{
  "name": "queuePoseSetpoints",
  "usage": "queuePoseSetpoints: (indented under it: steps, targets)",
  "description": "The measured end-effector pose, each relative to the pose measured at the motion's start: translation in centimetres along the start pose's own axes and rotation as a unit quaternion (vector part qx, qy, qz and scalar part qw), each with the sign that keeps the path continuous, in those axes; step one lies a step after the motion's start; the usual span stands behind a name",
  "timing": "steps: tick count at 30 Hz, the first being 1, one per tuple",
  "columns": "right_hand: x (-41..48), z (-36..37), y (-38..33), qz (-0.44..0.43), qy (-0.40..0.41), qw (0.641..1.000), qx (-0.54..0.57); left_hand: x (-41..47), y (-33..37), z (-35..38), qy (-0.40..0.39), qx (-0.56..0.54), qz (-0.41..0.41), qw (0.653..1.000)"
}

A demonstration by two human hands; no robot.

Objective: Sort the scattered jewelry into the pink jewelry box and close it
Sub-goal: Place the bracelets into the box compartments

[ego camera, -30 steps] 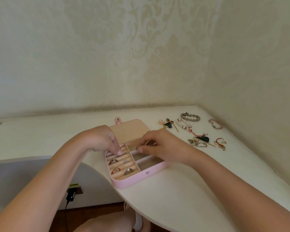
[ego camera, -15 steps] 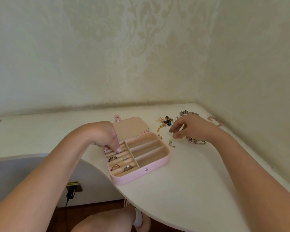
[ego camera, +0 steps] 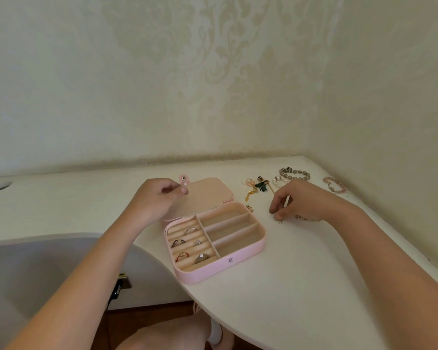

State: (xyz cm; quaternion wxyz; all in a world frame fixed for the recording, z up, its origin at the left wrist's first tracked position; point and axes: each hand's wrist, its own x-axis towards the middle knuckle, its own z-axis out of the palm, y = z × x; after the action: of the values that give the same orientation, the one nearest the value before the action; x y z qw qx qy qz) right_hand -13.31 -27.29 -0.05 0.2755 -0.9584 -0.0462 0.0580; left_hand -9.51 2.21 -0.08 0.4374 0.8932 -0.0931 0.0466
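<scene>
Your right hand (ego camera: pixel 297 200) has a pinching grip on a tiny earring (ego camera: pixel 280 221) lying on the table (ego camera: pixel 301 286) toward its far right corner, beside the open pink box (ego camera: pixel 220 269). I cannot tell whether your curled left hand (ego camera: pixel 159 198) holds anything. A loose pinch could drop the earring short of the compartments.

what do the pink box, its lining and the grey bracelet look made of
The pink jewelry box looks like smooth faux leather or plastic, matte and even. Its beige lining looks like soft velvety fabric, no shine. The grey bracelet seems polished stone or glass beads, rounded and slightly glossy; which, I cannot tell.
</scene>
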Motion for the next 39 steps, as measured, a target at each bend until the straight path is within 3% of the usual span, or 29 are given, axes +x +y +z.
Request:
queuePoseSetpoints:
  steps: [3, 8, 15, 20, 24, 30, 35, 39]
  targets:
    - [-0.2, -0.6, 0.2, 0.004, -0.006, 1.000, 0.007, 1.1, 1.2, 1.3, -0.056, 0.028, 0.046, 0.997]
    - [-0.5, -2.7, 2.2, 0.057, 0.124, 0.989, 0.052, 3.1, 4.5, 4.5, -0.150, 0.105, 0.112, 0.977]
    - [-0.9, -4.8, 5.3, 0.178, 0.205, 0.962, -0.025, 6.2, 4.9, 8.2, -0.266, 0.229, 0.121, 0.929]
    - [-0.7, -5.3, 6.7, 0.251, 0.181, 0.950, -0.038, 9.4, 5.9, 9.3, -0.287, 0.221, 0.170, 0.916]
    - [-1.6, -6.1, 7.4, 0.264, 0.205, 0.942, 0.011, 10.3, 6.4, 10.9, -0.359, 0.233, 0.208, 0.879]
    - [-2.5, -6.7, 7.9, 0.303, 0.093, 0.948, 0.022, 12.5, 4.4, 11.5, -0.366, 0.275, 0.168, 0.873]
    - [-3.0, -7.1, 8.2, 0.319, 0.063, 0.944, 0.055, 14.5, 3.9, 11.0, -0.372, 0.327, 0.150, 0.856]
    - [-2.7, -6.6, 8.0, 0.278, 0.044, 0.958, 0.060, 15.2, 4.4, 10.8, -0.374, 0.339, 0.148, 0.850]
